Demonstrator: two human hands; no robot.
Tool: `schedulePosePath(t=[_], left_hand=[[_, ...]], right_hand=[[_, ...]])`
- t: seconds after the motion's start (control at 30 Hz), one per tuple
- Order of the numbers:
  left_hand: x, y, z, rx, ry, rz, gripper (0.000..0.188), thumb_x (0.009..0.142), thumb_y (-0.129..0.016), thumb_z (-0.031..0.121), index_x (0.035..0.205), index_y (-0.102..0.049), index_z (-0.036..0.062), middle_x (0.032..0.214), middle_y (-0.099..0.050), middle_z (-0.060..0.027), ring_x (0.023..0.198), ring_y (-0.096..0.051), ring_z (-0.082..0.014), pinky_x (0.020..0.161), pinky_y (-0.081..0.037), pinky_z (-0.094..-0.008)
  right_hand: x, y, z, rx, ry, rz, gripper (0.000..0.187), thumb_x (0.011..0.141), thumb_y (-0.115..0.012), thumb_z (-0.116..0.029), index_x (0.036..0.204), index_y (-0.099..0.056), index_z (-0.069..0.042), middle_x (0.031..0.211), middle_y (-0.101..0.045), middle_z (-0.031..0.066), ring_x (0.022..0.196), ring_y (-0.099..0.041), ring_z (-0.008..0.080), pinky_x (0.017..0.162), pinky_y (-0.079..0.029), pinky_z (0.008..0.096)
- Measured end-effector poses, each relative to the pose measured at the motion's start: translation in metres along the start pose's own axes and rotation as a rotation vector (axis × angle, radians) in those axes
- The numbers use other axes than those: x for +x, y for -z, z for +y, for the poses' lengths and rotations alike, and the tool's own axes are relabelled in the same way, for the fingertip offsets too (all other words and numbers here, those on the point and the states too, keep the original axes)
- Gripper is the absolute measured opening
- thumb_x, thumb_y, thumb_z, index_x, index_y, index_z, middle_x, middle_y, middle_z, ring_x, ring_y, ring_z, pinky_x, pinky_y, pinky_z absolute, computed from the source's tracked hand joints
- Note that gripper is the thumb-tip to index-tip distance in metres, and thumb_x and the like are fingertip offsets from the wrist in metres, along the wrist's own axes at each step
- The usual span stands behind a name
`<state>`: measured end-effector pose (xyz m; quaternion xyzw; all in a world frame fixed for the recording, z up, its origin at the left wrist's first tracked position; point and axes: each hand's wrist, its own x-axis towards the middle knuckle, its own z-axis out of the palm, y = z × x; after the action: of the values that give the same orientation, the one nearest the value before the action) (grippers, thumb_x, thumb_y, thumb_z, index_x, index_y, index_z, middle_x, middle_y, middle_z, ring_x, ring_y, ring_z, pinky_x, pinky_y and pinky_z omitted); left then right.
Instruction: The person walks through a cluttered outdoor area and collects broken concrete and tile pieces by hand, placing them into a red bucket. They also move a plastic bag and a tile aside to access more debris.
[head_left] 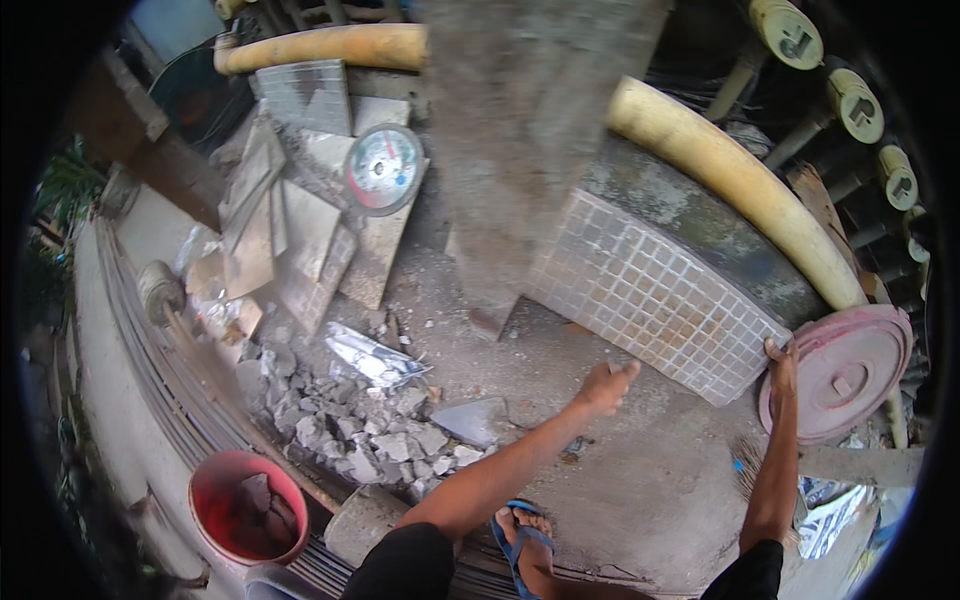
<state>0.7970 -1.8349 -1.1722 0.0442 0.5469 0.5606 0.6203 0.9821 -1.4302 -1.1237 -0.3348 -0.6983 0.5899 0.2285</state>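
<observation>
A large panel of small square tiles [665, 300], dusty and beige-grey, leans tilted against a low concrete ledge. My right hand [783, 362] grips its near right corner, with fingers closed over the edge. Just off the panel's lower edge is my left hand [606, 388], its fingers curled; the palm side is hidden, so I cannot make out whether anything is in it. A pink round lid [840, 375] stands right beside my right hand. On the ground left of my left hand lies a grey trowel-like blade [470, 422], its handle not clearly visible.
A blurred concrete post [535, 130] rises in front of me. Broken concrete [370, 440] lies left, near a red bucket [225, 505] holding rubble. Stacked tiles [300, 230] and a cutting disc [384, 168] are behind. A yellow pipe [735, 170] tops the ledge.
</observation>
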Motion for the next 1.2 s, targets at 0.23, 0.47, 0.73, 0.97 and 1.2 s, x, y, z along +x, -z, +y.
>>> schedulePosePath(t=[0.23,0.47,0.73,0.97,1.2], left_hand=[[-0.153,0.03,-0.048,-0.128,-0.118,0.114,0.076,0.095,-0.055,0.064,0.133,-0.05,-0.0019,0.119,-0.063,-0.0148,0.113,-0.061,-0.0246,0.098,-0.049,-0.0389],[-0.341,0.077,-0.063,0.089,-0.11,0.362,0.053,0.101,-0.057,0.045,0.13,-0.054,-0.0004,0.121,-0.064,-0.0099,0.117,-0.059,-0.0187,0.102,-0.047,-0.0345],[-0.539,0.116,-0.077,0.912,-0.306,1.289,0.044,0.09,-0.073,0.021,0.124,-0.055,0.0,0.115,-0.062,-0.0128,0.106,-0.061,-0.0233,0.092,-0.049,-0.0371],[-0.594,0.188,-0.151,0.854,-0.157,1.667,0.072,0.078,-0.071,0.017,0.14,-0.04,-0.0019,0.125,-0.058,-0.0254,0.118,-0.057,-0.0405,0.099,-0.046,-0.0467],[-0.669,0.27,-0.249,0.171,-0.392,1.548,0.07,0.079,-0.055,0.001,0.146,-0.038,-0.0011,0.128,-0.062,-0.0208,0.117,-0.063,-0.0274,0.096,-0.052,-0.0375]], right_hand=[[0.029,0.019,0.022,-0.083,-0.121,-0.043,0.07,0.082,-0.076,-0.01,0.142,-0.043,0.004,0.126,-0.06,0.0118,0.112,-0.06,0.0255,0.1,-0.046,0.0353],[0.011,0.011,0.019,-0.602,0.157,0.196,0.066,0.08,-0.074,-0.004,0.14,-0.047,0.007,0.13,-0.06,0.0165,0.119,-0.058,0.0258,0.106,-0.042,0.0354],[-0.177,-0.209,-0.076,-0.642,0.252,-0.014,0.033,0.083,-0.07,-0.003,0.116,-0.067,-0.002,0.118,-0.07,0.0132,0.117,-0.063,0.0254,0.105,-0.044,0.0373],[-0.364,-0.377,-0.11,-0.452,0.596,-0.922,0.034,0.074,-0.081,-0.009,0.106,-0.069,-0.003,0.102,-0.071,0.0168,0.096,-0.07,0.0307,0.085,-0.054,0.0389],[-0.317,-0.38,-0.035,-0.941,0.298,-0.555,0.042,0.075,-0.079,-0.011,0.113,-0.065,-0.001,0.113,-0.065,0.0228,0.106,-0.063,0.041,0.089,-0.051,0.0456]])
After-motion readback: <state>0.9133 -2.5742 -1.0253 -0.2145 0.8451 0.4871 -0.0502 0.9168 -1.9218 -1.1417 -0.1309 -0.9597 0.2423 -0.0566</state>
